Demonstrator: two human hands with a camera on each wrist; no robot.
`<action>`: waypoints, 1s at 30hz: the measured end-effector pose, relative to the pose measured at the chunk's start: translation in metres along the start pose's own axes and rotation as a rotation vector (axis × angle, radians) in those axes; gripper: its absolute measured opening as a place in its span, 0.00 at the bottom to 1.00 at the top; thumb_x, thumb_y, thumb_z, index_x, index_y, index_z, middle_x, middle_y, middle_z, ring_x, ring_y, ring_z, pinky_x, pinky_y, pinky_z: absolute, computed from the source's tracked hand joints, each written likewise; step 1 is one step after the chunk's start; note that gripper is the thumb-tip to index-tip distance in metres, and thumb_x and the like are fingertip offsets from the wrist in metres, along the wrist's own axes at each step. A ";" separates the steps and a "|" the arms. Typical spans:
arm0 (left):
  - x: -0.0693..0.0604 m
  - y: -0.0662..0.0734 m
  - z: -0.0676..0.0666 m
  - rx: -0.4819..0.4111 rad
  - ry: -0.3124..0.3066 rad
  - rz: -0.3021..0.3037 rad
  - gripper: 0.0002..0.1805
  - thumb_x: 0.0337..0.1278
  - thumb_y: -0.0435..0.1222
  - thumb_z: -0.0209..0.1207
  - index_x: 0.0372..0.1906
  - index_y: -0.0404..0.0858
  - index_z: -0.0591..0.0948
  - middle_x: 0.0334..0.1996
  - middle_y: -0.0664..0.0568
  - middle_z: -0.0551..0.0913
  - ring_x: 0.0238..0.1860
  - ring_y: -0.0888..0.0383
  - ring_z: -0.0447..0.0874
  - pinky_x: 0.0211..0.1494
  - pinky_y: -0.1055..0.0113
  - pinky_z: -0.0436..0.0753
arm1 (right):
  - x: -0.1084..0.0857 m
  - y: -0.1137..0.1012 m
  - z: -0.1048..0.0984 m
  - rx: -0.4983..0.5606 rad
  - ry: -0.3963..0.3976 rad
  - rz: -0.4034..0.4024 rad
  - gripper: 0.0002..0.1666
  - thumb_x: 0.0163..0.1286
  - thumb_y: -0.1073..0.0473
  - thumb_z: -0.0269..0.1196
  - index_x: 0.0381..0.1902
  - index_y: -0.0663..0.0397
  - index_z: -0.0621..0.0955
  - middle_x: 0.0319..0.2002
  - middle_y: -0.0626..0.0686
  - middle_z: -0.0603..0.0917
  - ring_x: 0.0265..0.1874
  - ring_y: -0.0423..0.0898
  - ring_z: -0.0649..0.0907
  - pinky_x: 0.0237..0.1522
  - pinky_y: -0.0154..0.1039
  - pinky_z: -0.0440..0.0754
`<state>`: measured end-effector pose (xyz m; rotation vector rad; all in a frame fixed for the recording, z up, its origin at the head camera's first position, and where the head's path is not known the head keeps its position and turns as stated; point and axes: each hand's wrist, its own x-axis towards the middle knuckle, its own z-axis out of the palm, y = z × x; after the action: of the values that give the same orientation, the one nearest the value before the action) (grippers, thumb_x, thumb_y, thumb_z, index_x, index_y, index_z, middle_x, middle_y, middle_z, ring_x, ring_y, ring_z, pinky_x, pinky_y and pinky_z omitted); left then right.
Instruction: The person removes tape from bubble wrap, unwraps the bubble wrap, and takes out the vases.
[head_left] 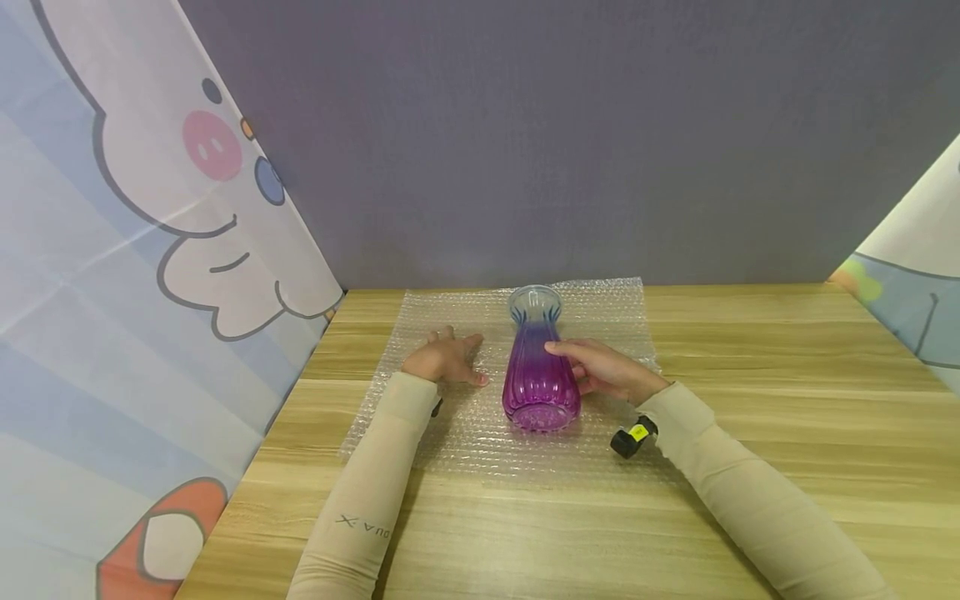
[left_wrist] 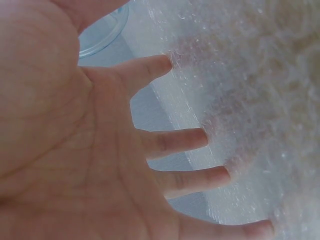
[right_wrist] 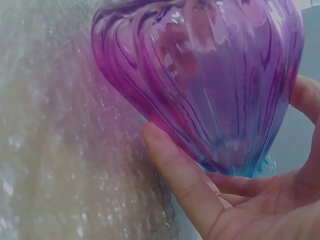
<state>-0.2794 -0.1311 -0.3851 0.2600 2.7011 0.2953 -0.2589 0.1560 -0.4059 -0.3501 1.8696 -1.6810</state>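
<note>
Gripping a purple-blue glass vase (head_left: 541, 375) by its right side, the right hand (head_left: 606, 368) is nearer than the spread-fingered, unladen left hand (head_left: 444, 360), the vase's neck pointing away from the person over bubble wrap (head_left: 480, 437).

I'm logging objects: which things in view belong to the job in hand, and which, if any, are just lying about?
In the job:
purple-to-clear ribbed glass vase, held by the right hand
clear plastic bubble wrap, touched by the left hand

Just surroundings:
pale wooden tabletop
flat grey backdrop
blue cartoon-printed cloth
</note>
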 end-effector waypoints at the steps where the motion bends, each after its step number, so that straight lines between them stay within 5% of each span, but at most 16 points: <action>1: 0.000 0.000 0.000 0.001 -0.001 0.001 0.55 0.54 0.60 0.69 0.83 0.57 0.54 0.82 0.32 0.40 0.81 0.26 0.36 0.68 0.17 0.55 | 0.000 0.000 0.000 0.003 -0.003 -0.002 0.38 0.80 0.45 0.51 0.72 0.72 0.64 0.48 0.53 0.88 0.44 0.46 0.89 0.52 0.52 0.88; 22: 0.001 0.000 0.000 0.011 -0.004 0.003 0.55 0.54 0.60 0.69 0.83 0.57 0.54 0.82 0.32 0.40 0.81 0.27 0.35 0.67 0.18 0.57 | -0.003 -0.002 -0.011 0.033 0.061 -0.036 0.38 0.79 0.46 0.52 0.71 0.72 0.66 0.44 0.48 0.89 0.43 0.45 0.89 0.50 0.48 0.89; 30: 0.001 0.000 0.000 0.002 -0.009 0.005 0.55 0.54 0.60 0.69 0.83 0.56 0.53 0.82 0.32 0.39 0.81 0.27 0.34 0.68 0.18 0.56 | -0.004 -0.003 -0.014 0.086 0.094 -0.030 0.30 0.79 0.45 0.54 0.63 0.66 0.76 0.44 0.48 0.89 0.44 0.47 0.88 0.54 0.51 0.87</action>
<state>-0.2804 -0.1311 -0.3851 0.2681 2.6918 0.2927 -0.2650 0.1690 -0.4019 -0.2698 1.8605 -1.8196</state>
